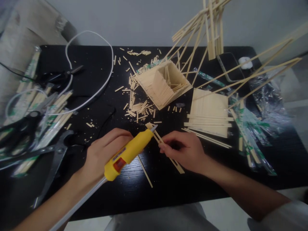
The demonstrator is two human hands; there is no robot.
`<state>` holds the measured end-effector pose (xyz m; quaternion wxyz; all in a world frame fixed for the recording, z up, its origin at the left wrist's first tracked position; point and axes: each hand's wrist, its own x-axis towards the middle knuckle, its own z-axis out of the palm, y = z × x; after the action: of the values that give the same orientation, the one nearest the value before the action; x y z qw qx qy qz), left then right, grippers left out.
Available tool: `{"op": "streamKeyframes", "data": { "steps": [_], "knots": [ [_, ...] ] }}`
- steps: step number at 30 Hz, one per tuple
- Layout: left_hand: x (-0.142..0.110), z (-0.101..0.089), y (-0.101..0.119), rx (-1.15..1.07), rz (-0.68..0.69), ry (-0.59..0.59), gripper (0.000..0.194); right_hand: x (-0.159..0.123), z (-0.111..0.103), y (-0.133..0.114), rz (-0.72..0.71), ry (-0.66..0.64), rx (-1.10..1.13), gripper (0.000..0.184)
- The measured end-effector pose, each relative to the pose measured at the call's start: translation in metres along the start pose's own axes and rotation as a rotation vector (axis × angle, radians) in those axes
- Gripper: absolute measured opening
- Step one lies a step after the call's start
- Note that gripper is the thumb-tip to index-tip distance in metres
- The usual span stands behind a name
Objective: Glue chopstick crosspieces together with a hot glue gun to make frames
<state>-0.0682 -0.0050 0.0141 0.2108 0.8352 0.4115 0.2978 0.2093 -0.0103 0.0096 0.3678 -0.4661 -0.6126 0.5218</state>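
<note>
My left hand (pixel 108 150) is wrapped round a yellow hot glue gun (pixel 132 150), whose metal nozzle points up and to the right. That nozzle sits at the far end of a narrow frame of joined wooden chopsticks (pixel 180 170); whether it touches cannot be made out. My right hand (pixel 184 149) pinches the frame near its middle between thumb and fingertips. A single thin stick (pixel 145 171) slants down below my left hand, and its upper end is hidden. Just beyond the nozzle lie short cut stick pieces (pixel 139 107).
Behind my hands stands a stick-built box (pixel 166 83), with a tall stick structure (pixel 211 32) beyond. A flat stick panel (pixel 209 109) lies right, near wrapped chopsticks (pixel 255 154) and a phone (pixel 231 67). Scissors (pixel 29 123), pliers (pixel 59 149) and a white cable (pixel 112 61) occupy the left.
</note>
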Motion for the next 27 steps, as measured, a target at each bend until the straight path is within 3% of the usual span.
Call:
{"op": "streamKeyframes", "data": {
  "steps": [2,7,13,18,23,27],
  "knots": [
    [-0.001,0.000,0.000,-0.006,-0.007,-0.024,0.012,0.000,0.000,0.001,-0.008,0.004,-0.021,0.014],
    [0.000,-0.002,0.000,0.019,-0.032,0.049,0.014,-0.001,0.000,0.001,-0.018,0.006,-0.033,0.015],
    [-0.003,0.000,-0.001,0.014,0.022,-0.019,0.014,0.000,-0.001,0.000,0.020,0.005,0.009,0.016],
    [0.007,-0.005,0.005,0.003,-0.092,0.115,0.008,0.002,0.000,-0.002,0.104,-0.024,0.187,0.018],
    [0.007,-0.010,0.000,-0.212,-0.325,0.181,0.029,0.006,-0.005,-0.004,0.235,-0.105,0.374,0.025],
    [-0.001,-0.009,-0.012,-0.507,-0.346,0.173,0.042,0.007,-0.009,-0.006,0.243,-0.133,0.423,0.024]
  ]
}}
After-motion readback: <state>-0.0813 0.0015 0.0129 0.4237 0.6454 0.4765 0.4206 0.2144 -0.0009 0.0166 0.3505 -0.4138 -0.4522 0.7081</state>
